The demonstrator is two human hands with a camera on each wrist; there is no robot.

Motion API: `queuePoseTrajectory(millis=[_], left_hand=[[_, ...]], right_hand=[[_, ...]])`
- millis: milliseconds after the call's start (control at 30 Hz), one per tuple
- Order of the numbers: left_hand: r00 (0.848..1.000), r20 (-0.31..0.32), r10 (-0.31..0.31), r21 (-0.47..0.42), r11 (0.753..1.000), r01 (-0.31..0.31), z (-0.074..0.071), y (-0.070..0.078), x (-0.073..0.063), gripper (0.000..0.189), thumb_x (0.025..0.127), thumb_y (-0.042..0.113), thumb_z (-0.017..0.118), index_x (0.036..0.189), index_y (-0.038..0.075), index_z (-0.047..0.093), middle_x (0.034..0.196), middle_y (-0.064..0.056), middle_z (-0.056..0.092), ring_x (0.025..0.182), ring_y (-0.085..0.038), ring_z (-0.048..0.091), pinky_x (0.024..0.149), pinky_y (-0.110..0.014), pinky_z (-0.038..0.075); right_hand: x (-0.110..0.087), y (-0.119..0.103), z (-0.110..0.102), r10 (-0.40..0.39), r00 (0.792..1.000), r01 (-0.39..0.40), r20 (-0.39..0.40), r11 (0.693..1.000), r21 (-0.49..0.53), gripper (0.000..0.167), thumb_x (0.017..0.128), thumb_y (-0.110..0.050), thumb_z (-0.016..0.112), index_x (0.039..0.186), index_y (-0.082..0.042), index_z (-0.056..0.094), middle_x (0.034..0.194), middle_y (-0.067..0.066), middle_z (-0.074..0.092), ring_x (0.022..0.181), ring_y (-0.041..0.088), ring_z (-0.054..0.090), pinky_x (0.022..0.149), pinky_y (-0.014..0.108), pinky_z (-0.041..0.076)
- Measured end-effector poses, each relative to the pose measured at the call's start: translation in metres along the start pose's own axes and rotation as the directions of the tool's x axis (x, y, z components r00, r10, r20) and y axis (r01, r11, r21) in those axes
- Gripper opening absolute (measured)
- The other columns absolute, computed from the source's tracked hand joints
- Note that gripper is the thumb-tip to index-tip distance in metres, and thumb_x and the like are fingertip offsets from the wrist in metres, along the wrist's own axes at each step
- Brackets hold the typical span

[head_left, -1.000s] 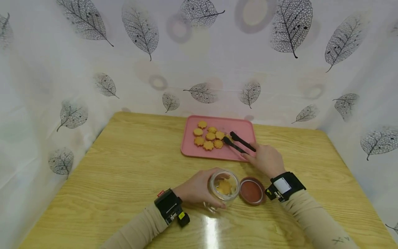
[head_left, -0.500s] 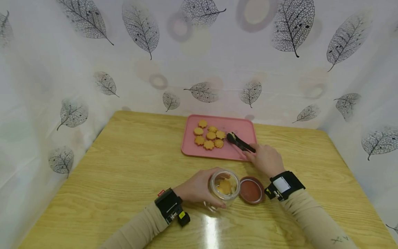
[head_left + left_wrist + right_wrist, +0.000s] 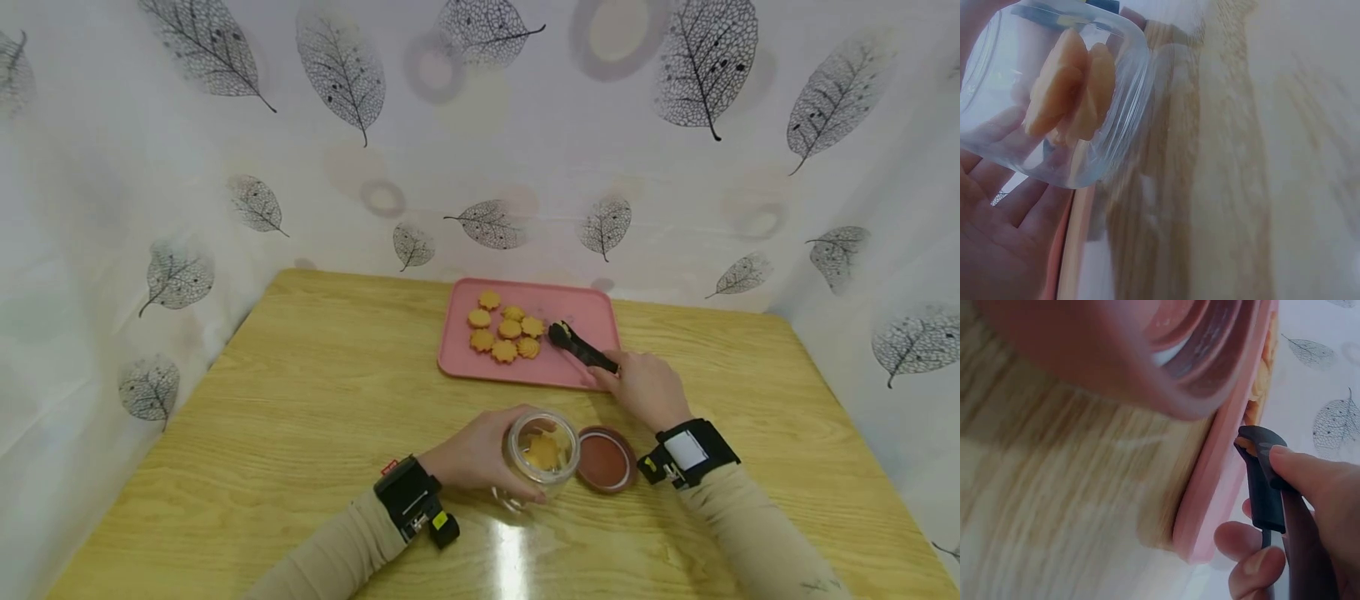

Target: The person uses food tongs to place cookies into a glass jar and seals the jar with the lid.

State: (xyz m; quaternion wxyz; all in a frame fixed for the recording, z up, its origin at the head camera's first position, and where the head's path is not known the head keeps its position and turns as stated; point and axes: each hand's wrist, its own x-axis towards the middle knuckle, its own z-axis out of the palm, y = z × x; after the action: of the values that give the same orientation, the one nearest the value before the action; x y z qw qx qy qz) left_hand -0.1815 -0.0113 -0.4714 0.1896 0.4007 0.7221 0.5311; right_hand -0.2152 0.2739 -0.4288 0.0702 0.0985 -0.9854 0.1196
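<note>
My left hand (image 3: 472,450) grips a clear glass jar (image 3: 577,458), which tilts with its mouth toward the head camera. Inside it lie a few yellow cookies (image 3: 1060,87). My right hand (image 3: 651,387) holds black tongs (image 3: 583,347) over the right part of a pink tray (image 3: 585,302). Their tips are pressed together on a cookie (image 3: 1246,445), mostly covered by the tong heads. Several flower-shaped and round cookies (image 3: 510,329) lie on the tray's left half, just left of the tong tips.
A reddish-brown jar lid (image 3: 606,461) lies upturned on the wooden table (image 3: 337,375), between the jar and my right wrist. It looms close in the right wrist view. A leaf-printed curtain (image 3: 315,200) hangs behind the table and along both sides.
The tongs, spread apart a second ago around a cookie at the right of the group, have closed on it. That cookie now sits slightly right of the others. My left hand and jar stay put.
</note>
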Motion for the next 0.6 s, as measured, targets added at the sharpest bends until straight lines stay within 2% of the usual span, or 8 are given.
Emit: queuePoseTrajectory(millis=[233,367,467,600], left_hand=[[1.0,0.004,-0.012,0.012,1.0,0.012,0.001,0.0,-0.001,0.086,0.07,0.034,0.097,0.143,0.021,0.054,0.135,0.009,0.061,0.124,-0.007,0.055,0.106,-0.03,0.044],[1.0,-0.004,-0.02,0.022,1.0,0.02,0.0,0.001,-0.001,0.086,0.069,0.033,0.097,0.142,0.021,0.054,0.136,0.009,0.06,0.125,-0.007,0.054,0.106,-0.03,0.044],[1.0,-0.01,-0.019,0.032,0.999,0.019,0.0,0.002,0.0,0.086,0.069,0.033,0.098,0.142,0.021,0.054,0.135,0.008,0.061,0.125,-0.007,0.054,0.107,-0.03,0.044],[1.0,-0.009,-0.017,0.04,0.999,0.018,0.0,0.003,0.0,0.086,0.069,0.033,0.097,0.142,0.019,0.054,0.136,0.007,0.061,0.124,-0.007,0.055,0.106,-0.03,0.044]], right_hand=[[-0.024,-0.006,-0.028,-0.008,1.0,0.005,0.02,0.993,0.12,0.051,0.101,-0.039,0.066,0.132,0.002,0.066,0.056,-0.001,0.042,0.047,0.014,0.038,0.045,0.029,0.027],[-0.041,-0.016,-0.053,-0.049,0.999,0.05,-0.005,0.99,0.132,0.053,0.101,-0.044,0.063,0.13,0.0,0.068,0.06,-0.005,0.05,0.048,0.012,0.039,0.046,0.028,0.027],[-0.054,-0.024,-0.074,-0.071,0.997,0.072,-0.011,0.989,0.133,0.049,0.1,-0.044,0.065,0.129,-0.004,0.07,0.06,-0.007,0.047,0.049,0.01,0.036,0.046,0.027,0.026],[-0.073,-0.03,-0.103,-0.095,0.995,0.09,0.031,0.986,0.143,0.045,0.098,-0.042,0.068,0.13,-0.01,0.071,0.057,-0.009,0.036,0.048,0.008,0.029,0.046,0.025,0.024]])
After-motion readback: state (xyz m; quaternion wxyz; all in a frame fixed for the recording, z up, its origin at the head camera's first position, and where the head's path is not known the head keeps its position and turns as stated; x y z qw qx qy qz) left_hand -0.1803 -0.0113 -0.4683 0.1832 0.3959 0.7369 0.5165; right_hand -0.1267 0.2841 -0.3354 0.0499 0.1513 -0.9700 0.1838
